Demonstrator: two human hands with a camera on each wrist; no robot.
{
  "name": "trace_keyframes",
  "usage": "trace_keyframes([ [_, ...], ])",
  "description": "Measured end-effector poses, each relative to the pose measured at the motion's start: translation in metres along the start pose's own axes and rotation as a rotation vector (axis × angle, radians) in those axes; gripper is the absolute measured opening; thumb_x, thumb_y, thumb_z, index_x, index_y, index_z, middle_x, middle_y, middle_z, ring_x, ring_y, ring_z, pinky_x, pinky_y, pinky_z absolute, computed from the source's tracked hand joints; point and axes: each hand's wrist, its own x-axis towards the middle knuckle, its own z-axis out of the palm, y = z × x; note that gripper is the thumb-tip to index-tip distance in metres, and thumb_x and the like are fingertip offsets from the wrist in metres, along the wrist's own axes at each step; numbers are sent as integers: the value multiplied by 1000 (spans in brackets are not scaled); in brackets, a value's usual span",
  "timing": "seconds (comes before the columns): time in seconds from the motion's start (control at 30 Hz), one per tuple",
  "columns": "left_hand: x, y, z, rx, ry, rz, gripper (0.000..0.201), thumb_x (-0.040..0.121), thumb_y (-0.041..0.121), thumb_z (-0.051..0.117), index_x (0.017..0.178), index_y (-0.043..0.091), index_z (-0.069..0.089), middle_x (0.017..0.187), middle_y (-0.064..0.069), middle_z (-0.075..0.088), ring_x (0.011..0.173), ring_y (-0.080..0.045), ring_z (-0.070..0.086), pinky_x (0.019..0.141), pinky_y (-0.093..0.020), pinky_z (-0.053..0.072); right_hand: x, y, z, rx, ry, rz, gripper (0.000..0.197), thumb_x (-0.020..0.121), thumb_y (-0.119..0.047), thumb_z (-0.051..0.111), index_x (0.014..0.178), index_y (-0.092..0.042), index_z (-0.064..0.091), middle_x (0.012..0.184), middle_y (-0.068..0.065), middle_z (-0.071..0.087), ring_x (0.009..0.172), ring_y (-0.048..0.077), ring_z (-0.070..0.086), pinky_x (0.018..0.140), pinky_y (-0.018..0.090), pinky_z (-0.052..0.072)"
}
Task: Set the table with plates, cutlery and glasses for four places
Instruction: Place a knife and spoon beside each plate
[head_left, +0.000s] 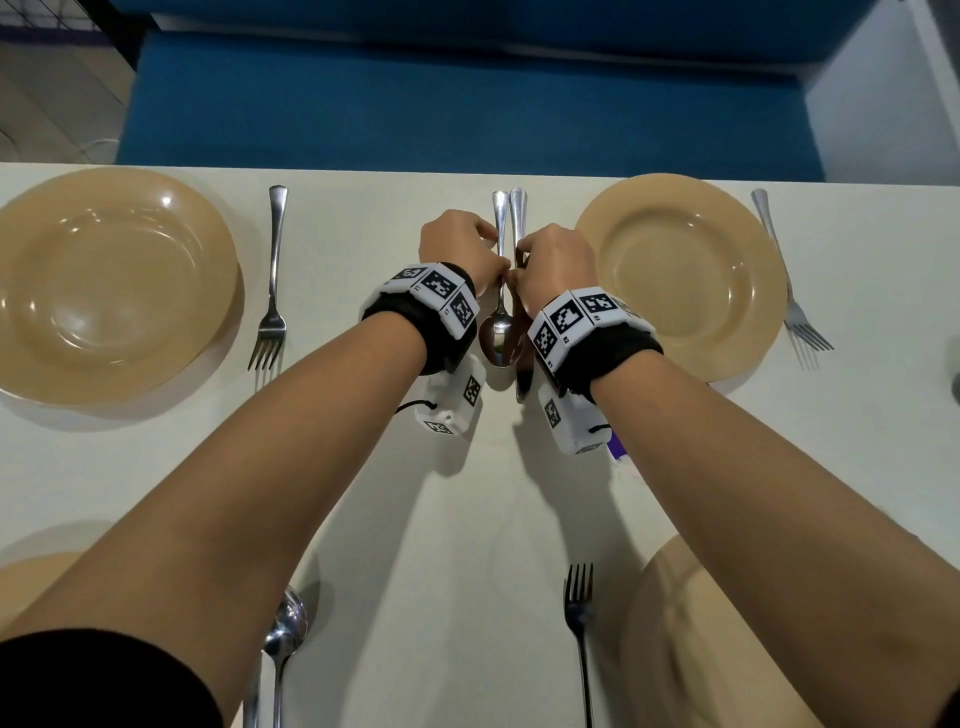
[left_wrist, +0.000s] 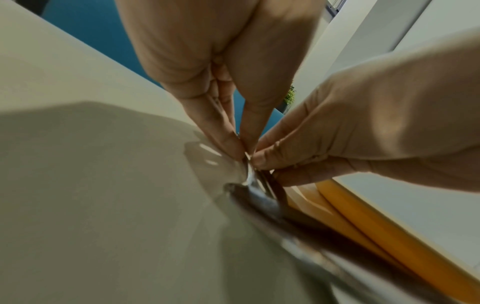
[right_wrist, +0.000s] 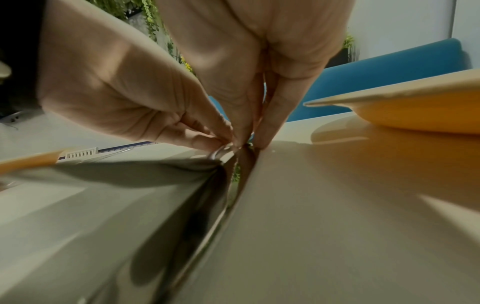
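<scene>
A spoon (head_left: 500, 332) and a knife (head_left: 518, 208) lie side by side on the white table (head_left: 467, 519), between the two far tan plates (head_left: 111, 283) (head_left: 678, 275). My left hand (head_left: 493, 262) pinches the spoon's handle (left_wrist: 249, 179) with its fingertips. Right beside it, my right hand (head_left: 522, 267) pinches the knife's handle, and the blade (right_wrist: 207, 226) runs back under that wrist. The two hands touch each other over the cutlery. In the right wrist view the far right plate's rim (right_wrist: 415, 115) is close on the right.
Forks lie beside the far left plate (head_left: 272, 291), right of the far right plate (head_left: 789, 301) and near the front (head_left: 581, 623). A second spoon (head_left: 283, 639) and two more plates (head_left: 21, 577) (head_left: 675, 623) are at the near edge. A blue bench (head_left: 467, 104) runs behind the table.
</scene>
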Motion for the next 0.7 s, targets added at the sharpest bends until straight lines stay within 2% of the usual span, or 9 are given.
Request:
trace_keyframes([
  [0.13, -2, -1, 0, 2, 1, 8, 34, 78, 11, 70, 112, 14, 68, 112, -3, 69, 103, -16, 64, 81, -19, 48, -3, 1, 5, -40, 22, -30, 13, 87, -7, 57, 94, -6, 68, 94, 12, 67, 78, 25, 54, 66, 28, 39],
  [0.3, -2, -2, 1, -5, -12, 4, 35, 77, 7, 69, 112, 14, 69, 110, -4, 70, 101, -16, 65, 83, -21, 50, -2, 3, 5, -77, 39, -62, 16, 88, -5, 56, 99, -4, 67, 98, 14, 66, 91, 29, 61, 69, 28, 40],
  [0.4, -1, 0, 2, -5, -9, 2, 36, 77, 8, 70, 113, 15, 69, 110, -3, 70, 101, -15, 65, 81, -19, 49, -2, 5, 5, -82, 45, -66, 17, 87, -6, 56, 100, -4, 67, 98, 14, 67, 92, 29, 61, 68, 27, 38],
  [0.6, -1, 1, 5, -13, -15, 2, 36, 77, 9, 71, 113, 15, 68, 110, -4, 70, 101, -16, 65, 86, -23, 51, 0, 7, 5, -80, 53, -67, 16, 87, -5, 56, 98, -4, 68, 97, 14, 67, 91, 29, 61, 67, 27, 37],
  [0.7, -1, 0, 5, -16, -8, 3, 36, 78, 9, 70, 114, 15, 68, 111, -3, 70, 102, -15, 64, 83, -19, 48, -1, 8, 5, -73, 52, -58, 14, 86, -5, 56, 95, -3, 67, 95, 14, 66, 86, 29, 60, 66, 27, 36],
])
